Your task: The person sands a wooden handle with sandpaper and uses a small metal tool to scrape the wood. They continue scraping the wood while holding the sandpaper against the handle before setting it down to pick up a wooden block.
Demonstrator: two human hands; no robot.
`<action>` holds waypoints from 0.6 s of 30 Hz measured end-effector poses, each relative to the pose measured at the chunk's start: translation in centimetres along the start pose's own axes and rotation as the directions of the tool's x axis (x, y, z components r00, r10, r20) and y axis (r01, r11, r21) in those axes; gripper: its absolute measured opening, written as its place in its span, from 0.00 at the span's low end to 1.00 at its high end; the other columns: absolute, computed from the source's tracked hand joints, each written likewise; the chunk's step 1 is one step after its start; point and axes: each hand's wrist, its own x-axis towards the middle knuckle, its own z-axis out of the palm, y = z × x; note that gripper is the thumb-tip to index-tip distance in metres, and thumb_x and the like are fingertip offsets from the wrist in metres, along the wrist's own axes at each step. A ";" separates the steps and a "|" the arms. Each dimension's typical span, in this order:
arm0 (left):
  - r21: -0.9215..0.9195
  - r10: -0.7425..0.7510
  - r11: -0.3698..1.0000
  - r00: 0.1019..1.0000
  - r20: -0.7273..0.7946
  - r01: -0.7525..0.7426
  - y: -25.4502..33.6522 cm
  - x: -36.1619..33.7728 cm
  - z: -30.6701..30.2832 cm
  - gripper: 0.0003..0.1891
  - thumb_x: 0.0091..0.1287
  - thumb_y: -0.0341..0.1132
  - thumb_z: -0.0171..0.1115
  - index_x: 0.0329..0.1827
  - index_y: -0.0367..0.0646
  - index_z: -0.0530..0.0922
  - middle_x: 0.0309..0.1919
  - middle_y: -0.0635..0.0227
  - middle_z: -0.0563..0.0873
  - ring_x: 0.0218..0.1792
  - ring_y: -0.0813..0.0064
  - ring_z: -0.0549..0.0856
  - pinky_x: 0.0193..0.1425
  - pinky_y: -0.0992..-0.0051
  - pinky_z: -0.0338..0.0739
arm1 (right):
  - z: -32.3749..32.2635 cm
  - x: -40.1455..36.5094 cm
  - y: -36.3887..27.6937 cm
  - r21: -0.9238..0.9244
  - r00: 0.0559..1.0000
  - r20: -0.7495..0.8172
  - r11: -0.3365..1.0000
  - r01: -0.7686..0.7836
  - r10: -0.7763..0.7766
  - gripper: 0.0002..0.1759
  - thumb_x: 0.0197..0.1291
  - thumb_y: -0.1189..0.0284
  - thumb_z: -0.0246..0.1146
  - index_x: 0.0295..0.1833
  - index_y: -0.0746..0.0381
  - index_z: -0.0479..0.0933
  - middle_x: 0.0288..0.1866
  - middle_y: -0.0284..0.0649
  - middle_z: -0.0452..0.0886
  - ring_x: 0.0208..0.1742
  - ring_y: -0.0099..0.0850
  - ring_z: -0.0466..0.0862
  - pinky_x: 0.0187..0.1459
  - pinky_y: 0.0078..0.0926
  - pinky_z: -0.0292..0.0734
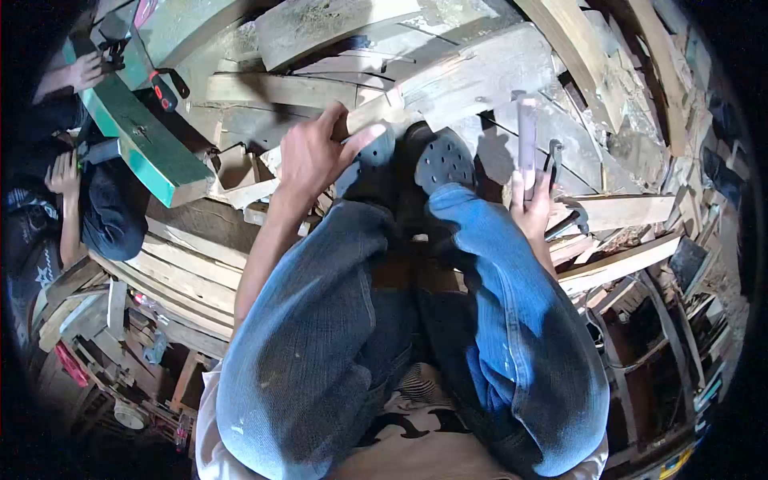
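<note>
Near the centre, my left hand [314, 152] is closed on the narrow left end of a pale wooden board [480, 76], its thumb stretched along the near side. The board slants up to the right, just beyond my shoes. My right hand [534, 210], beside my right knee, is closed on a long, flat, pale tool [526, 132] that stands upright from the fingers. I cannot make out its exact kind. Close by the right fingers is a thin dark metal tool [553, 158], and a dark curved metal piece [578, 214] shows behind the hand.
Planks and timber offcuts [616, 211] lie around. On the left, a co-worker's hand [62, 174] is near a green-sided wooden beam [136, 136], and another hand [85, 72] is above it. A red-and-black handled tool [163, 92] lies behind the beam. Long slats [184, 268] are stacked below.
</note>
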 end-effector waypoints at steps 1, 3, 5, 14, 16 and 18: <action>-0.048 0.056 0.997 0.996 -0.067 -0.059 0.0 0.1 0.0 0.29 0.59 0.63 0.66 0.38 0.41 0.77 0.21 0.58 0.85 0.25 0.53 0.86 0.29 0.62 0.79 | 0.3 -0.1 0.4 0.039 1.000 0.011 0.999 0.015 -0.016 0.16 0.66 0.64 0.63 0.50 0.64 0.71 0.36 0.53 0.82 0.38 0.57 0.82 0.56 0.52 0.69; -0.072 0.040 0.996 0.998 -0.053 -0.044 0.6 0.4 -0.5 0.28 0.56 0.59 0.71 0.39 0.40 0.78 0.22 0.59 0.84 0.25 0.60 0.86 0.29 0.65 0.79 | 0.4 -0.3 0.9 0.012 1.000 0.008 1.000 0.029 -0.029 0.18 0.64 0.65 0.66 0.51 0.65 0.71 0.37 0.53 0.81 0.38 0.54 0.83 0.48 0.48 0.75; -0.121 0.021 0.992 0.999 -0.041 -0.026 0.8 0.7 -0.7 0.27 0.53 0.55 0.76 0.40 0.41 0.78 0.22 0.62 0.84 0.23 0.73 0.85 0.29 0.72 0.79 | 0.5 -0.2 1.3 0.027 0.999 -0.002 0.999 0.039 -0.039 0.18 0.64 0.66 0.66 0.52 0.65 0.71 0.35 0.53 0.81 0.36 0.51 0.84 0.43 0.45 0.77; 0.027 0.081 0.997 0.994 -0.078 -0.079 1.1 1.1 -0.5 0.29 0.54 0.62 0.70 0.38 0.43 0.76 0.19 0.67 0.85 0.22 0.64 0.88 0.25 0.68 0.81 | 0.0 0.2 0.5 0.111 0.993 -0.105 0.992 0.066 -0.055 0.17 0.64 0.67 0.68 0.47 0.66 0.70 0.28 0.45 0.80 0.26 0.30 0.80 0.31 0.32 0.77; -0.033 0.054 0.998 0.997 -0.054 -0.055 1.8 0.7 -0.9 0.26 0.56 0.55 0.73 0.41 0.42 0.76 0.23 0.64 0.86 0.24 0.67 0.88 0.30 0.69 0.82 | 0.2 0.0 1.0 0.093 0.995 -0.091 0.994 0.060 -0.051 0.18 0.64 0.65 0.68 0.46 0.66 0.70 0.29 0.45 0.80 0.25 0.31 0.80 0.31 0.33 0.77; -0.047 0.010 0.999 1.000 0.015 -0.010 1.4 0.5 -0.6 0.25 0.61 0.55 0.69 0.43 0.40 0.77 0.23 0.62 0.86 0.25 0.66 0.88 0.30 0.67 0.81 | 0.4 -0.4 0.6 0.145 0.996 -0.085 0.989 0.008 0.004 0.18 0.63 0.65 0.69 0.45 0.66 0.71 0.29 0.46 0.80 0.26 0.35 0.80 0.33 0.35 0.77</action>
